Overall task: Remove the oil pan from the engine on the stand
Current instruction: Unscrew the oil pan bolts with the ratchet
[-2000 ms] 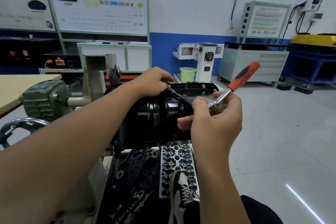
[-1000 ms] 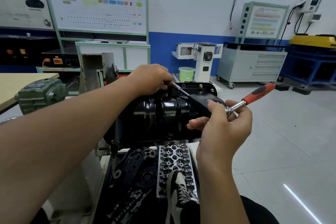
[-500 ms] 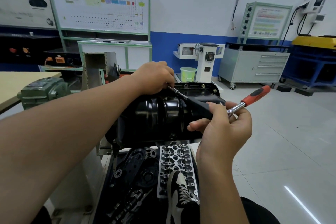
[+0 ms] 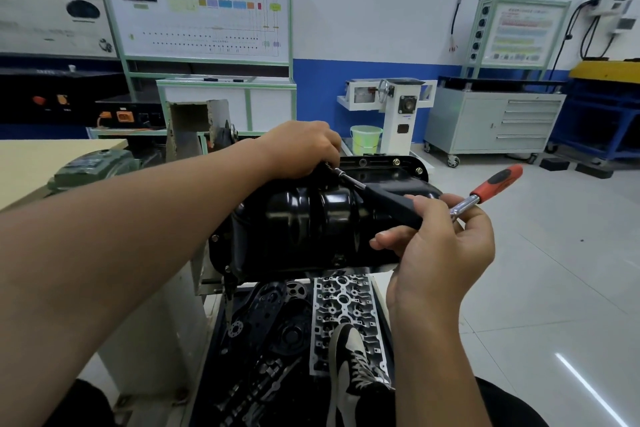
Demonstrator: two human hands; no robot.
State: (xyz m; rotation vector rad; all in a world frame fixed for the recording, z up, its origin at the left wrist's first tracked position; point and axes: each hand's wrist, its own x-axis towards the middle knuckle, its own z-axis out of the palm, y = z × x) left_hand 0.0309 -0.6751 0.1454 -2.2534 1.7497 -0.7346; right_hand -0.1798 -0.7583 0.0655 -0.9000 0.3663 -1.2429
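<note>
The black oil pan [image 4: 311,222] sits bolted on the engine on the stand, its ribbed belly facing me. My right hand [image 4: 440,246] grips a ratchet [image 4: 495,184] with a red and black handle that sticks up to the right. A long extension bar [image 4: 374,192] runs from the ratchet head up-left to the pan's top flange. My left hand [image 4: 301,149] is curled over the far end of the extension at the flange, hiding the socket and bolt. Two bolts [image 4: 396,161] show on the flange's far right edge.
Below the pan, a tray holds a silver cylinder head [image 4: 343,308], black covers [image 4: 273,319] and camshafts. My shoe [image 4: 353,367] rests on the tray. A green gearbox [image 4: 93,166] is at the left, a wheeled grey cabinet [image 4: 495,121] and a green bucket [image 4: 365,139] behind.
The ratchet handle swung down from steeply upright to a lower angle on the right over the last two seconds. My left hand stayed on the extension at the flange.
</note>
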